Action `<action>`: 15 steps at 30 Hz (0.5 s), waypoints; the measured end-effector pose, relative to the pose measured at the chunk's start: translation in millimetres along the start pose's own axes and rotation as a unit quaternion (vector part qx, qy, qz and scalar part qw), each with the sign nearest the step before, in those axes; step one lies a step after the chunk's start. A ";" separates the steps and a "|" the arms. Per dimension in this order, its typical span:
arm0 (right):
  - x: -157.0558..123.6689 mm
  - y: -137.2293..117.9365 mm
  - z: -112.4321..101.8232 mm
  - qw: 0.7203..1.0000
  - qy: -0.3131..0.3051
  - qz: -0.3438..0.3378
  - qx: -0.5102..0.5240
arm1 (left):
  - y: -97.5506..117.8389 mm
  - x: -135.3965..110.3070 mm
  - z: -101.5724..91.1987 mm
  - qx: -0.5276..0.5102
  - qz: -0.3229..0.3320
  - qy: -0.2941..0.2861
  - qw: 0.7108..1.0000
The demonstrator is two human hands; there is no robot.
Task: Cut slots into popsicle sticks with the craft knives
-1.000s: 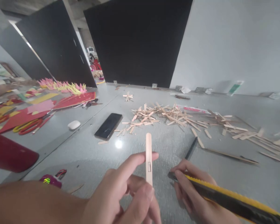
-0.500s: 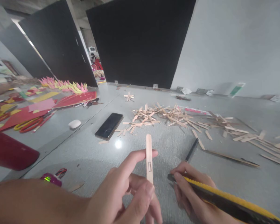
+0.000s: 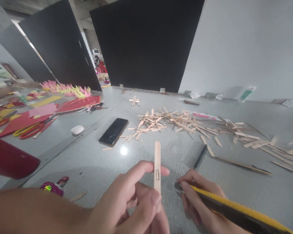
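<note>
Upright between the thumb and fingers of my left hand [image 3: 136, 198] stands a wooden craft stick [image 3: 157, 156]; a small dark-edged rectangle shows on its face. My index finger passes behind the stick. On the right, my right hand [image 3: 202, 198] is closed around a yellow-and-black utility knife [image 3: 234, 211], its dark tip pointing left, apart from the stick. Just beyond the right hand a dark pen [image 3: 200, 157] lies on the grey table [image 3: 146, 149].
Several loose craft sticks [image 3: 158, 120] are heaped ahead and to the right. A phone [image 3: 113, 131] and white earbud case [image 3: 77, 130] lie left of them. Scissors [image 3: 31, 129], coloured paper [image 3: 42, 110], a red cylinder [image 3: 12, 159] and a purple object [image 3: 52, 188] are farther left. A black panel [image 3: 146, 45] stands behind.
My left hand with the craft stick has shifted slightly to the right, and its index finger sits a little lower. My right hand and the utility knife have moved very slightly left.
</note>
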State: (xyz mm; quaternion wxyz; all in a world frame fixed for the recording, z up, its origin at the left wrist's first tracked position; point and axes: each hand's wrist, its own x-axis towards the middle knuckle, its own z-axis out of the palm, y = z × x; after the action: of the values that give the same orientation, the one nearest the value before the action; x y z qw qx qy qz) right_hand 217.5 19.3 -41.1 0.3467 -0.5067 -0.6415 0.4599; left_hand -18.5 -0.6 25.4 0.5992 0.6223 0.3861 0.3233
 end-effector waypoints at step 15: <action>0.6 -7.9 -5.6 0.997 -0.031 -0.053 -0.039 | 13.2 -8.0 9.0 0.010 -0.064 0.053 0.996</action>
State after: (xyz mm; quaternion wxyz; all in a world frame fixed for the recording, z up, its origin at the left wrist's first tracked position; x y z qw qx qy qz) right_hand 219.8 20.7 -31.8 0.3304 -0.4708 -0.6952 0.4311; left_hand -13.4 -11.9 38.3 0.5915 0.5840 0.4597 0.3127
